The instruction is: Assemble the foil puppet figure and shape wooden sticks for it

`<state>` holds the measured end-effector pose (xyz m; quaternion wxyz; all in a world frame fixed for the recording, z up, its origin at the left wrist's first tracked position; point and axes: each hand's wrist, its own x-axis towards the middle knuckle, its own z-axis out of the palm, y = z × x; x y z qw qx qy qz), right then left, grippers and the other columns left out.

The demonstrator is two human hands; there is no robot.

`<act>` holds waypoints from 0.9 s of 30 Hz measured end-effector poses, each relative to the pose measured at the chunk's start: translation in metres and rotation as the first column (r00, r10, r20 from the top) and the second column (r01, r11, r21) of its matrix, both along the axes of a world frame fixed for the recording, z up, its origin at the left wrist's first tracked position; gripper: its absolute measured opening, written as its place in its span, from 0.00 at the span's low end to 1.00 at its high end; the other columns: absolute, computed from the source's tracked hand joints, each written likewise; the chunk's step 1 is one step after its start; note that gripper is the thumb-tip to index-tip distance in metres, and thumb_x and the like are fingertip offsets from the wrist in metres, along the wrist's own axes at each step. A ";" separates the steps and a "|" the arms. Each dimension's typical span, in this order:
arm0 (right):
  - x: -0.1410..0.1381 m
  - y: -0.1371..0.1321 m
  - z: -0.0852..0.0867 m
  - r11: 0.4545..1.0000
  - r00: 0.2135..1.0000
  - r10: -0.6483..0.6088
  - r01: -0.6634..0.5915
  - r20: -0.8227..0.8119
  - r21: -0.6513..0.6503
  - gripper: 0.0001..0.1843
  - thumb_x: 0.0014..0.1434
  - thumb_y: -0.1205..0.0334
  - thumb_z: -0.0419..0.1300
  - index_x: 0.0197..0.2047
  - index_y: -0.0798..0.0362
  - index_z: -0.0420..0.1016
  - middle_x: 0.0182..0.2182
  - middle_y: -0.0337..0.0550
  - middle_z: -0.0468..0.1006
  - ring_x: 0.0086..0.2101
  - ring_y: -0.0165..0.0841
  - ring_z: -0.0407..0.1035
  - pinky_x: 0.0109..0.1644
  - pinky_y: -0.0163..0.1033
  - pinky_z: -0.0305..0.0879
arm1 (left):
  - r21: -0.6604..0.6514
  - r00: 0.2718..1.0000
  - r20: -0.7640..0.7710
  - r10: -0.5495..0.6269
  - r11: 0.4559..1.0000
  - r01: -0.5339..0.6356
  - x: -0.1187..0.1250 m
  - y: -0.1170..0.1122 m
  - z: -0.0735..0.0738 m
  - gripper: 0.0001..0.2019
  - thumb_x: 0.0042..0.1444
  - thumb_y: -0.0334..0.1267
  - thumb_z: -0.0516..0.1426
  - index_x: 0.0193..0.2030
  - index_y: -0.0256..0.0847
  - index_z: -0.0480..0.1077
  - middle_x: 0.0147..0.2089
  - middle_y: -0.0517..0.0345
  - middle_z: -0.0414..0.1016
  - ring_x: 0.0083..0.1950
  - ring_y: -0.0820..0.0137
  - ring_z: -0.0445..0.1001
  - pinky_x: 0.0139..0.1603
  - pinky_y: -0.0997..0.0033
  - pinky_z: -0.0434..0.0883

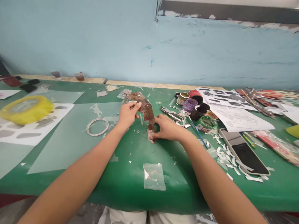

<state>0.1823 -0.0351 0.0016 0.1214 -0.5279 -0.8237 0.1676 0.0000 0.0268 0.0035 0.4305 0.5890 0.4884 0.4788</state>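
Observation:
A brown, mottled, curved piece made of jointed segments [149, 112] is held up between my hands above the green tabletop [130, 193]. Small light dots, like fasteners, mark its joints. My left hand [127, 115] pinches its upper part between thumb and fingers. At its lower end, my right hand [167, 127] is closed on the bottom segment [151, 132], the thumb across its front. A roll of narrow white tape [87, 129] lies flat to the left of my left hand. Pliers [171, 114] rest just beyond my right hand.
Open paint jars [190, 105] stand at the right, with a thin blue brush [198, 132] beside them. A phone [244, 152] lies among white paper scraps [227, 158]. Printed sheets [243, 118] are further right. Wide yellow tape [26, 109] sits at the left on papers.

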 end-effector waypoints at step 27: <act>-0.012 0.008 -0.007 0.934 0.668 -0.190 0.349 -0.720 0.078 0.15 0.56 0.55 0.59 0.44 0.48 0.61 0.26 0.32 0.69 0.25 0.27 0.65 0.33 0.36 0.61 | 0.017 0.996 0.005 -0.092 0.996 0.092 0.013 -0.013 -0.004 0.15 0.50 0.48 0.60 0.23 0.39 0.68 0.15 0.63 0.66 0.18 0.74 0.66 0.22 0.75 0.62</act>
